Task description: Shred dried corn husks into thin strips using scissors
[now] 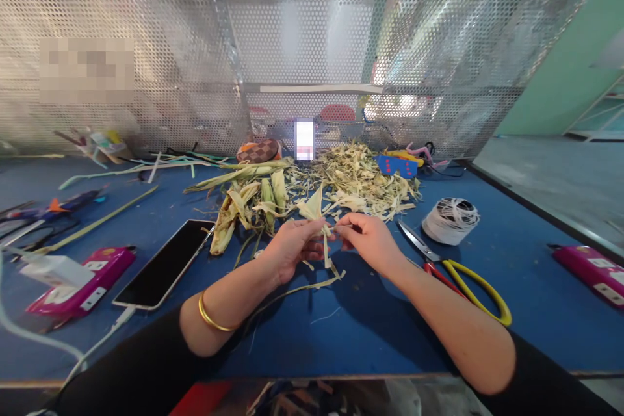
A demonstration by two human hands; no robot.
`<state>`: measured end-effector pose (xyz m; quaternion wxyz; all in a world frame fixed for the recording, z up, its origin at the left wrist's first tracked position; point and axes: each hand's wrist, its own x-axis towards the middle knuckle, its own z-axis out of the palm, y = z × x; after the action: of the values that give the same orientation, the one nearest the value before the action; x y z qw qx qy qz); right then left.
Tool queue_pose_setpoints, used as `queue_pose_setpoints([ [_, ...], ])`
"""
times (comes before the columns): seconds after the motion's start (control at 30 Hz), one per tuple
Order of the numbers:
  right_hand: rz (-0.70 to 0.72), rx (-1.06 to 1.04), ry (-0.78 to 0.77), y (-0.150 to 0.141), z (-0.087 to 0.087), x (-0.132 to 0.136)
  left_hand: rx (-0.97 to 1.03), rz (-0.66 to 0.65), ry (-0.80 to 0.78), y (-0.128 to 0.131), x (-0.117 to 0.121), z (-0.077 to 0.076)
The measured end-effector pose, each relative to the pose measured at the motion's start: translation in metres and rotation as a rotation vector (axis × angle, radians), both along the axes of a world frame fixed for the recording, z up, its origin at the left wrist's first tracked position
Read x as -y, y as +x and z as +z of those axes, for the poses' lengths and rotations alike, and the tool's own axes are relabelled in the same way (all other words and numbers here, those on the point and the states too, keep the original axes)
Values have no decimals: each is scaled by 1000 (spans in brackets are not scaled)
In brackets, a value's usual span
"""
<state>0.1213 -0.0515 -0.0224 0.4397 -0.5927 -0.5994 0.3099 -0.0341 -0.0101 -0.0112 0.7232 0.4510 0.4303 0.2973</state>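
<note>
My left hand (292, 246) and my right hand (368, 240) meet above the blue table (341, 318), both pinched on a folded piece of pale corn husk (316, 209). Thin husk strips (312, 283) hang from the piece down onto the table. A gold bangle sits on my left wrist. Behind my hands lie several whole husks (253, 201) and a heap of shredded husk (363, 179).
Yellow-handled scissors (453, 266) and a spool of white thread (451, 220) lie right of my hands. A phone (166, 263) on a charging cable lies at the left, near a pink power strip (80, 279). Another pink strip (592, 270) is far right. A perforated metal screen (312, 52) stands behind.
</note>
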Motion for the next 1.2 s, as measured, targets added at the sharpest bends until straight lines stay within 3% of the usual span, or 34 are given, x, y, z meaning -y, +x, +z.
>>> queue_pose_setpoints([
  [0.23, 33, 131, 71, 2, 1, 2, -49, -37, 9, -1, -2, -4],
  [0.37, 42, 205, 85, 1, -3, -1, -134, 1, 126, 1, -1, -3],
  [0.53, -71, 468, 138, 16, 9, 7, -212, 51, 246, -1, -3, 1],
  [0.6, -155, 696, 76, 34, 15, 26, -222, 57, 268, -2, -4, 2],
  [0.7, -342, 993, -142, 65, 13, 70, -216, 58, 280, -4, -5, 5],
  [0.8, -414, 1104, -358, 89, 0, 106, -207, 58, 276, -2, -4, 8],
  [0.9, -381, 1083, -376, 99, -9, 114, -201, 51, 267, 3, -2, 12],
  [1.03, -356, 1023, -455, 107, -7, 103, -188, 15, 229, 10, -2, 20],
  [1.1, -355, 883, -443, 113, -4, 102, -170, 2, 231, 14, -4, 26],
  [1.2, -384, 502, -258, 115, 0, 106, -137, 20, 245, 19, -13, 34],
])
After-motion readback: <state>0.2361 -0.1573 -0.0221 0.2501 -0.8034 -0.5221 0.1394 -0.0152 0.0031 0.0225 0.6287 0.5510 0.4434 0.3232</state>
